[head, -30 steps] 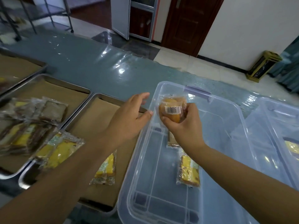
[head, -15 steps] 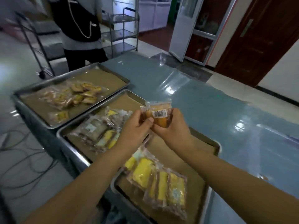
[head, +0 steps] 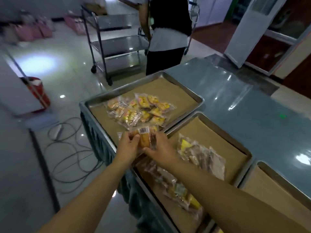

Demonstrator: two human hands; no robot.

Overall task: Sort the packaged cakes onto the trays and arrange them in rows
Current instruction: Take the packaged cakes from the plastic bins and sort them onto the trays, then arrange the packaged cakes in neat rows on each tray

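Note:
A round orange packaged cake (head: 145,137) with a barcode label is held between both hands over the near edge of the far tray (head: 200,100). My left hand (head: 127,145) grips its left side, and my right hand (head: 159,148) pinches its right side. That far tray carries a loose pile of similar round packaged cakes (head: 139,110). The middle tray (head: 242,167) holds several wrapped cake slices (head: 200,155), yellow and brown, in a rough row toward me. A third tray (head: 279,180) shows at the right edge.
The trays sit on a blue-grey table (head: 252,106). A person (head: 168,32) stands beyond the far tray beside a steel trolley (head: 116,42). Cables (head: 67,148) lie on the floor to the left, near a red extinguisher (head: 39,93).
The view swung left from the clear bin to the trays. Both hands carried the round cake from the bin across to the far tray, and my left hand took hold of it.

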